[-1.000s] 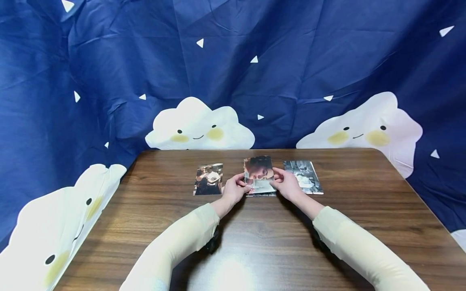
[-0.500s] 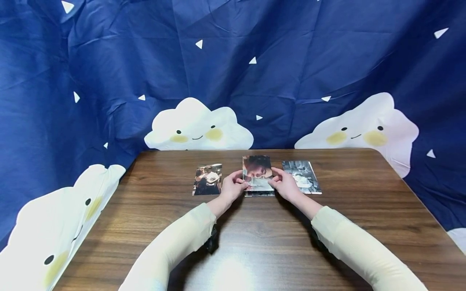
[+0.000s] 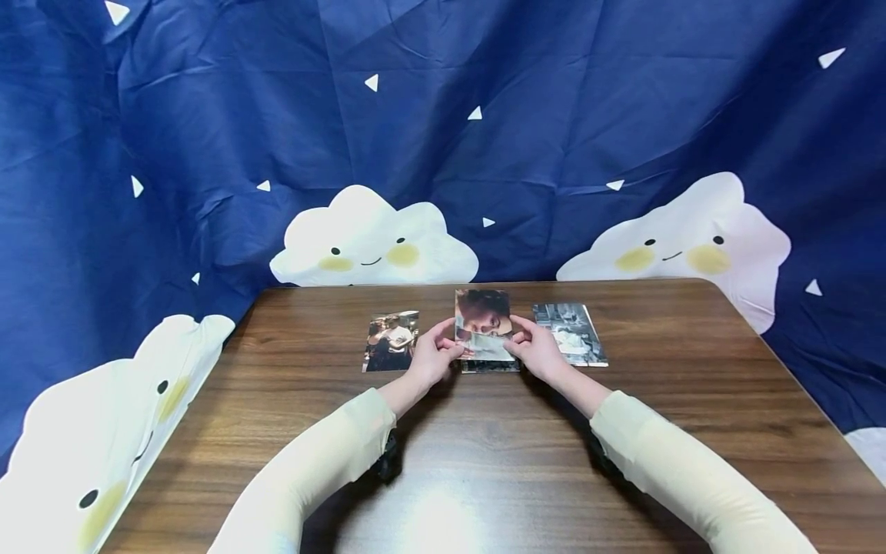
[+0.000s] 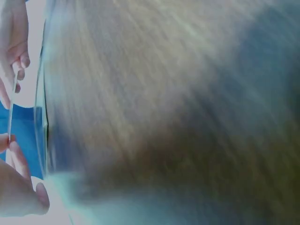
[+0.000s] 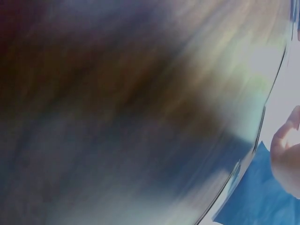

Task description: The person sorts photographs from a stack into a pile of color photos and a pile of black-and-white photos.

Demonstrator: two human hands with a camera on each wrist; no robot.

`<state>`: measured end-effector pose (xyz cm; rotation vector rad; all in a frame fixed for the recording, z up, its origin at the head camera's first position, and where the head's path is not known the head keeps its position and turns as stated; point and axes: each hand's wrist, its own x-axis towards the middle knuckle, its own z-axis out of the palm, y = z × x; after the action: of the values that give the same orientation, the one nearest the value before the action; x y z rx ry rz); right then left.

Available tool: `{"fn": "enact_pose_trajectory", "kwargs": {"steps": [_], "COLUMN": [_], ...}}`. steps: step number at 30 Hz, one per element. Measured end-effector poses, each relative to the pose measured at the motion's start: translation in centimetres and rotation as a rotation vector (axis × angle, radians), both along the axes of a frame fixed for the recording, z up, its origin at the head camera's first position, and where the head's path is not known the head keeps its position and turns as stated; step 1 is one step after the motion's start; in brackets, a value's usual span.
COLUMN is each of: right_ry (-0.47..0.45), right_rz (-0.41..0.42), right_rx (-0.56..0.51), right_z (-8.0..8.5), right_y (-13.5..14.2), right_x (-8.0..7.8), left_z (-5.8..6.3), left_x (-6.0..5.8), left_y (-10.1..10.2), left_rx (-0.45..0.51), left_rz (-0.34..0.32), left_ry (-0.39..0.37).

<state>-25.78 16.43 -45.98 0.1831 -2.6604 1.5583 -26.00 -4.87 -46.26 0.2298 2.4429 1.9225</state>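
Both hands hold one photo print (image 3: 483, 314) upright just above the table, showing a close-up picture with a pale lower part. My left hand (image 3: 431, 358) pinches its left edge, thumb in front. My right hand (image 3: 543, 352) pinches the right edge the same way. Below and behind it lies another photo print (image 3: 490, 368), mostly hidden. In the left wrist view the held print (image 4: 11, 105) appears edge-on between the two hands. Part of my right hand (image 5: 286, 159) shows at the right border of the right wrist view; the print is not clear there.
On the brown wooden table (image 3: 484, 446) a colour photo (image 3: 390, 342) lies left of my hands. A black-and-white photo (image 3: 571, 335) lies on the right, with a pale edge beneath it. A blue cloth (image 3: 429, 138) with clouds hangs behind the table's far edge.
The held print has tilted up and shifted slightly left, with both hands still gripping it. My left forearm has moved a little left. The head view has also shifted slightly.
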Motion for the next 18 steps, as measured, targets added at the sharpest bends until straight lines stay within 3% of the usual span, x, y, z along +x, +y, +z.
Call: {"fn": "enact_pose_trajectory", "kwargs": {"steps": [8,18], "right_ry": [0.028,0.033], "right_rz": [0.028,0.124], "right_rx": [-0.053,-0.058], "right_z": [0.4,1.1], "right_y": [-1.4,-3.9], "right_x": [0.3,0.0], "left_z": [0.3,0.7], "left_x": [0.0,1.0], "left_y": [-1.8,-4.9], "left_rx": [0.005,-0.004], "left_rz": [-0.028,0.027], "left_ry": [0.034,0.047]}}
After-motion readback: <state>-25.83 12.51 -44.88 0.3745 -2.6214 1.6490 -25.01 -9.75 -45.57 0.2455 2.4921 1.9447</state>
